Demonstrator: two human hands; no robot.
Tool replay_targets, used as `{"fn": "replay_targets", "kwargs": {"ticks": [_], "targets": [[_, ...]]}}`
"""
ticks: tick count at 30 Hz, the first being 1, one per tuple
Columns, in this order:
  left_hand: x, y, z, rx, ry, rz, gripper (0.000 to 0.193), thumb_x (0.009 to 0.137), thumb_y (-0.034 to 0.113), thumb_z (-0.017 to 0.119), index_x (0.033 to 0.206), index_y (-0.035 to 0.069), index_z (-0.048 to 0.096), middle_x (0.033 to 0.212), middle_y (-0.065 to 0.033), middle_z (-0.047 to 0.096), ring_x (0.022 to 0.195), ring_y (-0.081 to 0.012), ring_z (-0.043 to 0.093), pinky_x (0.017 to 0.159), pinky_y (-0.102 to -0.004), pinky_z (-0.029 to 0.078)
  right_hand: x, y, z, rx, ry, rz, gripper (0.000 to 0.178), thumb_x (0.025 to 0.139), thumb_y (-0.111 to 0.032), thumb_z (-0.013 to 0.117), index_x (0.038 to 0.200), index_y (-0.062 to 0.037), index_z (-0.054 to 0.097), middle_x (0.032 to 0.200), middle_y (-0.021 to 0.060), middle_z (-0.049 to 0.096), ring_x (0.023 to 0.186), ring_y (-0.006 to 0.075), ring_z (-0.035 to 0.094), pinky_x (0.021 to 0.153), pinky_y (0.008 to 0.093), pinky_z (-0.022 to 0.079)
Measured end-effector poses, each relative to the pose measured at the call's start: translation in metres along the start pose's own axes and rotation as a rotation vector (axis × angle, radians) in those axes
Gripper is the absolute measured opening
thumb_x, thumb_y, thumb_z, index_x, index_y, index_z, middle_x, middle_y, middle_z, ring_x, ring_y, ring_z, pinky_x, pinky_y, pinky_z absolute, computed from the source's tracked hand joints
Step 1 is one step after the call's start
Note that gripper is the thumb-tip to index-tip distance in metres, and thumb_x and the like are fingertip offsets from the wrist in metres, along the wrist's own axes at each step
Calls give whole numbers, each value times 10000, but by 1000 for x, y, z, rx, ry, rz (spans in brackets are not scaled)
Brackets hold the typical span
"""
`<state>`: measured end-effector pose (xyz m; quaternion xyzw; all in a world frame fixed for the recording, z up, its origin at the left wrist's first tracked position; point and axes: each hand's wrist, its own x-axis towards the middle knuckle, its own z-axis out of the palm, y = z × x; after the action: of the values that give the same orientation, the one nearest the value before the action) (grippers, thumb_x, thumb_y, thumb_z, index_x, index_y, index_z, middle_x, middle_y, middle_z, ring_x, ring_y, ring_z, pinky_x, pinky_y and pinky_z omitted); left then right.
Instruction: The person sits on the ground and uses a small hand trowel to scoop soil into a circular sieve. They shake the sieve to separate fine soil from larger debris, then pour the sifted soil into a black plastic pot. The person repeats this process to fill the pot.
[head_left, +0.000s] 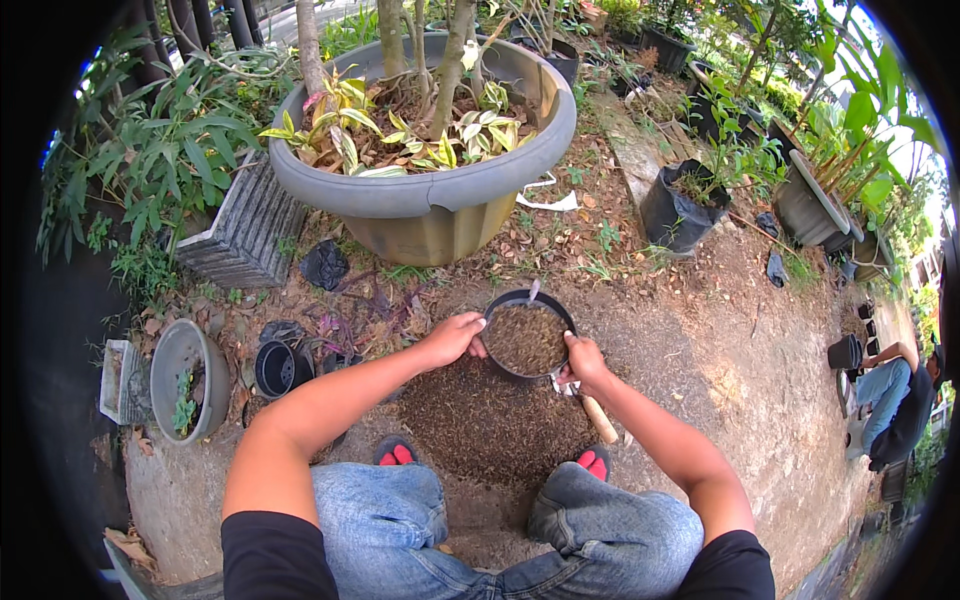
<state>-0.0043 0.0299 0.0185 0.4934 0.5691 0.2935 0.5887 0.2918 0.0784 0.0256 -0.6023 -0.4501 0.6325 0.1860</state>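
Between my hands is a round black plant pot (527,338) filled with brown soil. Its left rim is gripped by my left hand (458,338), fingers closed on the edge. My right hand (582,362) grips the opposite side, thumb over the rim. A small pale tag or stick (534,290) stands at the pot's far rim. Below and around the pot spreads a heap of dark loose soil (480,425). A tool with a wooden handle (599,419) lies just under my right hand; its other end is mostly hidden.
A large grey planter (420,195) with small trunks stands ahead. To the left are a grey bowl-shaped pot (205,375) and an empty black pot (277,368). A black plant bag (680,215) sits at the right. Another person (895,395) crouches at the far right.
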Motion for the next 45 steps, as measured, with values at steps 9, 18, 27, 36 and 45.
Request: {"fn": "replay_targets", "kwargs": {"ticks": [9, 18, 27, 36, 45], "targets": [[-1, 4, -20, 69, 74, -63, 482, 1109, 451, 310, 1407, 134, 517, 1044, -35, 686, 851, -125, 586, 770, -308, 460, -13, -21, -13, -48, 61, -30, 377, 1071, -338, 458, 863, -28, 514, 583, 51, 472, 468, 190, 504, 486, 398, 539], [-12, 21, -17, 93, 10, -99, 561, 1094, 533, 291, 1390, 124, 536, 1073, -35, 645, 890, -140, 608, 798, -336, 471, -29, -17, -1, -46, -37, 38, 396, 1069, -319, 476, 844, 2, 532, 583, 56, 468, 450, 183, 496, 485, 404, 558], [-2, 3, -8, 277, -33, 36, 359, 1069, 379, 492, 1097, 48, 629, 846, -50, 662, 754, -166, 637, 754, -347, 518, -37, 2, 4, -97, -117, 49, 435, 1071, -429, 480, 842, -62, 531, 559, 21, 446, 446, 167, 464, 480, 375, 498], [-14, 6, 13, 297, 26, -8, 161, 1011, 113, 503, 1071, -14, 583, 875, -100, 691, 804, -189, 683, 772, -366, 521, -58, -33, 8, -220, 3, -133, 518, 1014, -435, 578, 1248, -4, 410, 938, 161, 593, 606, 204, 634, 483, 360, 594], [-31, 19, 47, -171, -88, -61, 448, 1041, 121, 501, 1402, -1, 264, 1201, -162, 648, 1010, -222, 705, 913, -396, 550, -61, -44, 1, -386, 116, -417, 519, 1058, -149, 457, 1541, -73, 283, 787, 166, 658, 511, 223, 654, 468, 383, 556]]}}
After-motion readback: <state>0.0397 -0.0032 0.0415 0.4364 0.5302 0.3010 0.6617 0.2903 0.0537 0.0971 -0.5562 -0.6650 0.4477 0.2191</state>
